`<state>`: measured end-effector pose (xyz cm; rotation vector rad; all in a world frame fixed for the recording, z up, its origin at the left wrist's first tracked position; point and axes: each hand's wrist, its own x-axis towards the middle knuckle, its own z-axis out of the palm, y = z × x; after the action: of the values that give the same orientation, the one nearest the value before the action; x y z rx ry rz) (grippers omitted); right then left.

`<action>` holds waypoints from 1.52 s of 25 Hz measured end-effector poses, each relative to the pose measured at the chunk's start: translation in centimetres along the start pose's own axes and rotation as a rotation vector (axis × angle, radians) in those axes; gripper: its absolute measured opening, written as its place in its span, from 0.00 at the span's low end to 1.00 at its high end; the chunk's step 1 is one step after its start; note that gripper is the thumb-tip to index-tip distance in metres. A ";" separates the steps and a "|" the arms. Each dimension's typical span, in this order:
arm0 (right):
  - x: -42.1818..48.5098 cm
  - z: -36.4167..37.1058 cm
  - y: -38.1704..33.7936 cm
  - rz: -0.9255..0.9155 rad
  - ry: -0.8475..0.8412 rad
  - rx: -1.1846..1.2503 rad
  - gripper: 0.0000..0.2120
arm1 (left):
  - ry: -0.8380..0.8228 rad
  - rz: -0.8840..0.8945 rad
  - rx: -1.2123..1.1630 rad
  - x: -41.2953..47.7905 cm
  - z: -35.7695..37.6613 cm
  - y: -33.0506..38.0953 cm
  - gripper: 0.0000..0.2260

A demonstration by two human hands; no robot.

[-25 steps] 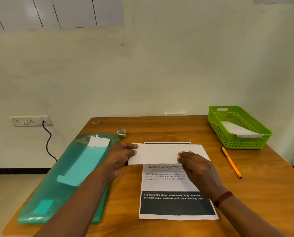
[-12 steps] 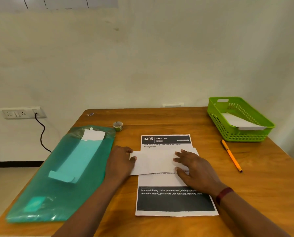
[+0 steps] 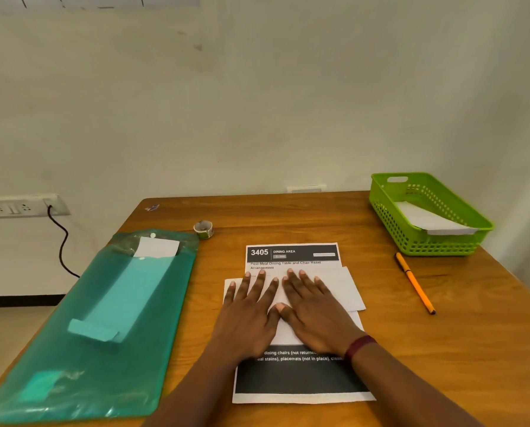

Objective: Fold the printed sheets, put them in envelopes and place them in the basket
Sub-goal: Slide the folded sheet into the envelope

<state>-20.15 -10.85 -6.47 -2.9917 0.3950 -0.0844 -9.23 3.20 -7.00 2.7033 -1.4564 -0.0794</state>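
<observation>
A folded white sheet (image 3: 343,288) lies across a flat printed sheet (image 3: 297,380) in the middle of the wooden table. My left hand (image 3: 248,315) and my right hand (image 3: 316,312) lie flat side by side on the folded sheet, fingers spread, thumbs touching. Neither hand grips anything. At the far right stands a green basket (image 3: 389,208) with a white envelope (image 3: 429,220) in it. A green plastic folder (image 3: 57,349) holding envelopes lies on the left.
An orange pen (image 3: 414,282) lies between the sheets and the basket. A small tape roll (image 3: 203,229) sits behind the folder. A wall socket with a black cable (image 3: 61,245) is at the left, off the table.
The folded sheet has come down from near the far edge of the printed sheet to its middle. Both hands moved from its ends to its centre and now press flat.
</observation>
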 end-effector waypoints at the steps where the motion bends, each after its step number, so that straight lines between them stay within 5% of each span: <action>1: -0.2 0.1 0.4 0.028 -0.006 -0.005 0.38 | 0.001 -0.012 0.000 0.0 0.1 0.0 0.27; 10: -1.5 -0.3 3.0 0.255 -0.030 -0.013 0.41 | -0.024 -0.038 -0.027 0.0 -0.3 0.3 0.28; 18: -1.6 -0.6 2.7 0.262 -0.002 -0.038 0.40 | -0.020 -0.044 -0.050 -0.1 -0.6 0.4 0.30; 24: -1.8 -0.8 2.6 0.256 0.018 -0.018 0.40 | 0.042 -0.043 -0.107 -0.3 -0.5 0.6 0.40; 32: -2.9 -1.2 1.9 0.259 0.223 0.106 0.30 | 0.127 -0.096 -0.270 -0.9 -1.6 0.5 0.29; 38: -2.9 -0.7 2.3 0.267 0.435 0.065 0.16 | 0.460 -0.197 -0.402 2.6 -6.5 -4.1 0.15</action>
<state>-23.59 -12.38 -6.18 -2.8083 0.8123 -0.7103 -3.91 3.51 -0.91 2.3212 -0.9276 0.2048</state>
